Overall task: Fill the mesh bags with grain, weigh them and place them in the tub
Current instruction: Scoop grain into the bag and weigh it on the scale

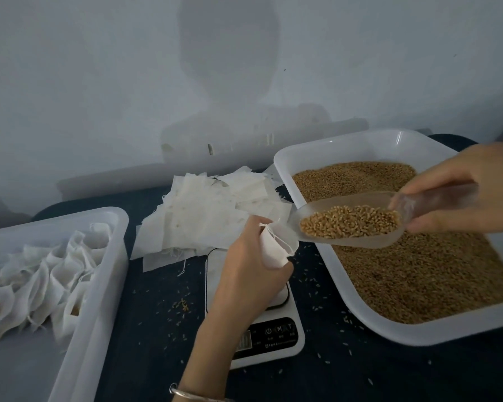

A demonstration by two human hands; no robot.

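Observation:
My left hand [249, 274] grips a white mesh bag [276, 245] with its mouth held open, just above the white digital scale [273, 335]. My right hand [459, 187] holds a clear plastic scoop [346, 224] by its handle. The scoop is loaded with brown grain, and its lip almost touches the bag's mouth. Behind the scoop sits a white tray [291, 161] filled with grain [418, 271]. At the left, a white tub [105, 274] holds several filled mesh bags [41, 280].
A heap of flat empty mesh bags [204, 216] lies behind the scale on the dark blue table cover [157, 329]. Loose grains are scattered on the cover around the scale. A pale wall rises close behind everything.

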